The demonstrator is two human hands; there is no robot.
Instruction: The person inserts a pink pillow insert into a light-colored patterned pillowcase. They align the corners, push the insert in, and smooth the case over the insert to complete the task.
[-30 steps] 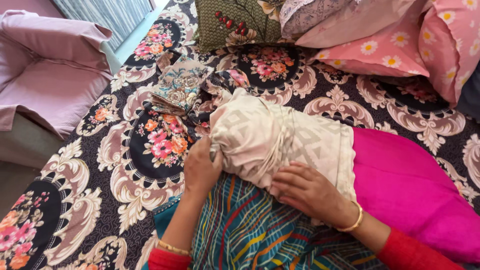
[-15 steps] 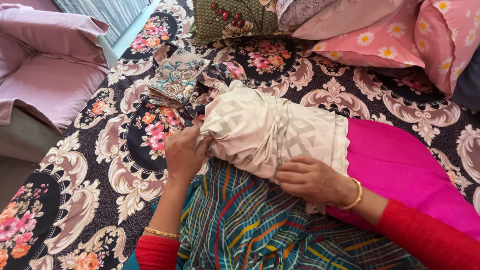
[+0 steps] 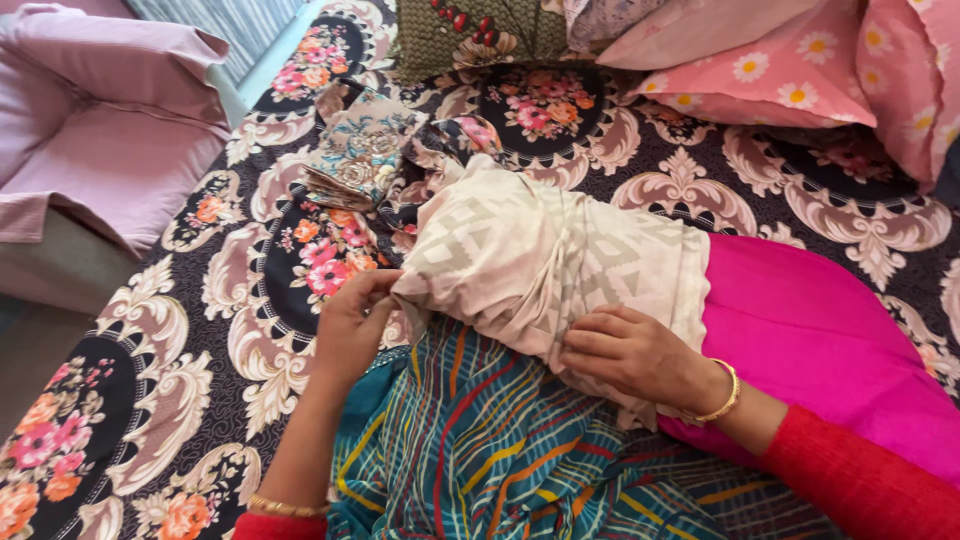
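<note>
1. The beige patterned cover sits over most of the magenta pillow, which lies across the person's lap on the bed; by the look of it, roughly half of the pillow is still bare.
2. The left hand pinches the cover's closed corner; the right hand presses flat on its gathered edge, fingers narrowly spread.
3. Count: one cover, one magenta pillow, one folded floral cloth beyond, and perhaps four pillows at the head, though the frame edge crops them.
</note>
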